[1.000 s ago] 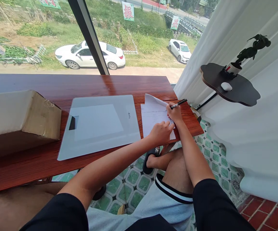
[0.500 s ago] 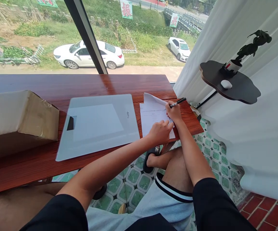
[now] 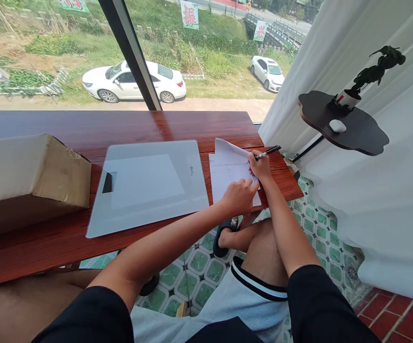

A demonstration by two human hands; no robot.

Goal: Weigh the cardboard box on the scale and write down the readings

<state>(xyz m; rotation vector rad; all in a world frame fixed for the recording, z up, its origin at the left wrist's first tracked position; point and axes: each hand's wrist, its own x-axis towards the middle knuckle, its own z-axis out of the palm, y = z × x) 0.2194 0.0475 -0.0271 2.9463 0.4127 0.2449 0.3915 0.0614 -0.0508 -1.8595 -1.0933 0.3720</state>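
Note:
My right hand (image 3: pixel 259 166) is closed around a dark pen (image 3: pixel 273 149), whose back end leans up to the right. It rests on the right side of a white notepad (image 3: pixel 224 174), where a few lines of writing show. The pad's top sheet is lifted and curled at its far edge. My left hand (image 3: pixel 239 196) lies on the pad's near part, fingers stretched toward the right hand. The pen tip is hidden by my right hand.
A grey-white rectangular panel (image 3: pixel 149 186) lies left of the pad on the reddish wooden table (image 3: pixel 206 126). A cardboard box (image 3: pixel 63 176) stands farther left. At the right, a dark side table (image 3: pixel 365 131) holds a potted plant (image 3: pixel 349 97) and a white mouse (image 3: pixel 337 126).
The whole view has shifted slightly. My right hand and the pen have moved a little, while my left hand stays in place on the notepad.

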